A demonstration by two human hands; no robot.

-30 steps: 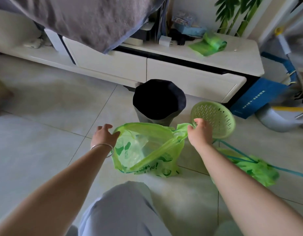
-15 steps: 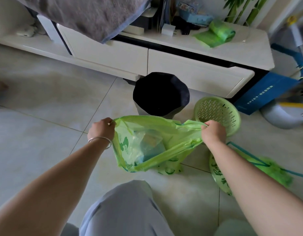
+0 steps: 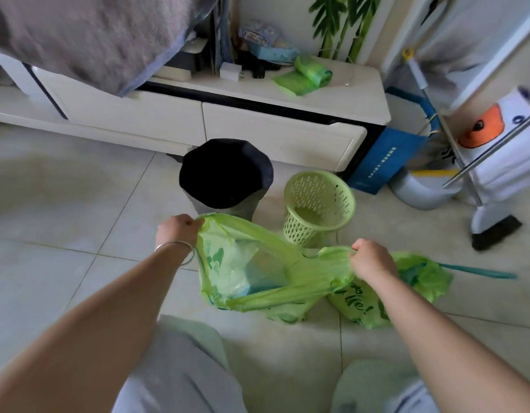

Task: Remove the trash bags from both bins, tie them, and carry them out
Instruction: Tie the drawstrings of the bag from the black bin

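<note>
Seen from above, two bare forearms reach down over a pale tiled floor (image 3: 64, 204). Both hands hold one green trash bag (image 3: 257, 272) by its top edge, stretching the opening wide between them. The left hand (image 3: 177, 229), with a thin silver bracelet (image 3: 176, 247) on the wrist, is closed in a fist around the bag's left rim. The right hand (image 3: 371, 259) is closed around the right rim, which is pulled into a narrow strip. The bag sags toward the floor between the hands, and pale and teal rubbish shows through its thin plastic.

Just behind the bag stands a tall bin (image 3: 225, 177) with a black liner over its mouth. Beside it, to the right, stands a small green lattice basket (image 3: 317, 207), upright and with no bag in it. A second green bag (image 3: 415, 278) lies crumpled on the floor under and beyond the right forearm, with a teal drawstring (image 3: 478, 272) trailing out to the right.

Further back is a low white cabinet (image 3: 257, 126) with drawers. On its top surface lies a roll of green bags (image 3: 308, 74). A grey cloth (image 3: 88, 34) hangs over its left end. The person's grey trouser legs (image 3: 180, 368) fill the bottom of the view.
</note>
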